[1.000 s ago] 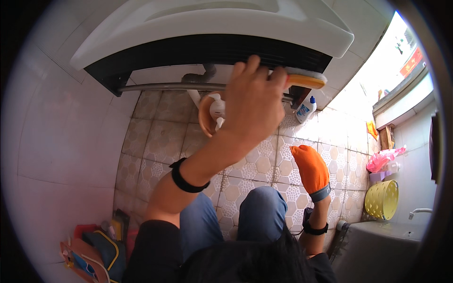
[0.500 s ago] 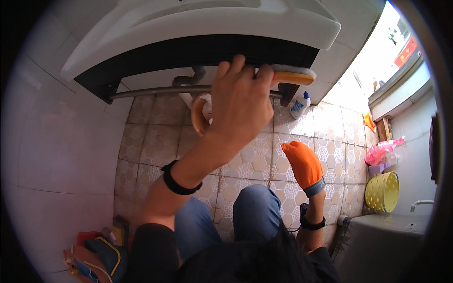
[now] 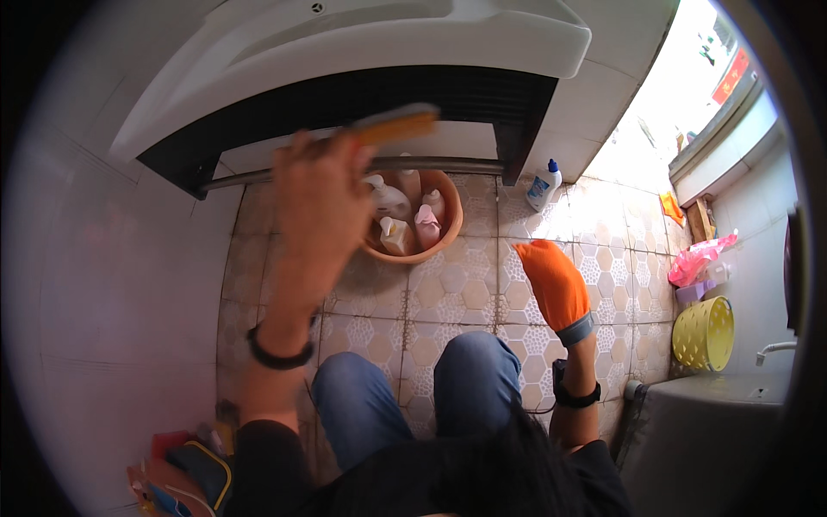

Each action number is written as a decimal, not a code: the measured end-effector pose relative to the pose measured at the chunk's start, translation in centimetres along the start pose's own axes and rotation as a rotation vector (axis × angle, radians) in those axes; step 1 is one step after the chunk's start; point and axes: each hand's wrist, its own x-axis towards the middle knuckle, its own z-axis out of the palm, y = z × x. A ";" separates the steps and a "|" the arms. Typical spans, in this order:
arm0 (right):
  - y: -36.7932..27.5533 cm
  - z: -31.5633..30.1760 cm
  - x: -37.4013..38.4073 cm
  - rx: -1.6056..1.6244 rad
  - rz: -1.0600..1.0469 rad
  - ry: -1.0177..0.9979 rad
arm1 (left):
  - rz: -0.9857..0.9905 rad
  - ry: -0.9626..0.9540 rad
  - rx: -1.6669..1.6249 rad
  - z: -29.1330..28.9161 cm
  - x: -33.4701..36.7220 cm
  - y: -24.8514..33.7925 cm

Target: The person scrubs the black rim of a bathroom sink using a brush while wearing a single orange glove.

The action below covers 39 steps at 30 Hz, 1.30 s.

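My left hand (image 3: 320, 207) is closed around a brush (image 3: 400, 127) with an orange-yellow back and pale bristles. The brush is motion-blurred and lies in front of the black slatted panel (image 3: 250, 129) under the white washbasin (image 3: 388, 47). Whether the bristles touch the panel cannot be made out. An orange cleaning mitt (image 3: 553, 280) with a grey cuff covers my right hand (image 3: 556, 293), which is held over the tiled floor to the right of my knees. Inside the mitt my fingers are hidden.
A metal rail (image 3: 461, 165) runs below the panel. Beneath it stands an orange basin (image 3: 455, 220) with several bottles. A white bottle with a blue cap (image 3: 544, 186) is near the wall. At right are a yellow basket (image 3: 704, 334), a pink bag (image 3: 696, 259) and a grey appliance (image 3: 698, 431).
My left hand has swept the brush leftward along the panel, uncovering the basin of bottles. My right hand in its mitt has barely moved. The view has shifted slightly.
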 end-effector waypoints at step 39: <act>-6.1 -7.3 12.3 -0.776 -0.246 0.340 | -0.369 -0.396 -0.804 5.8 -16.9 5.2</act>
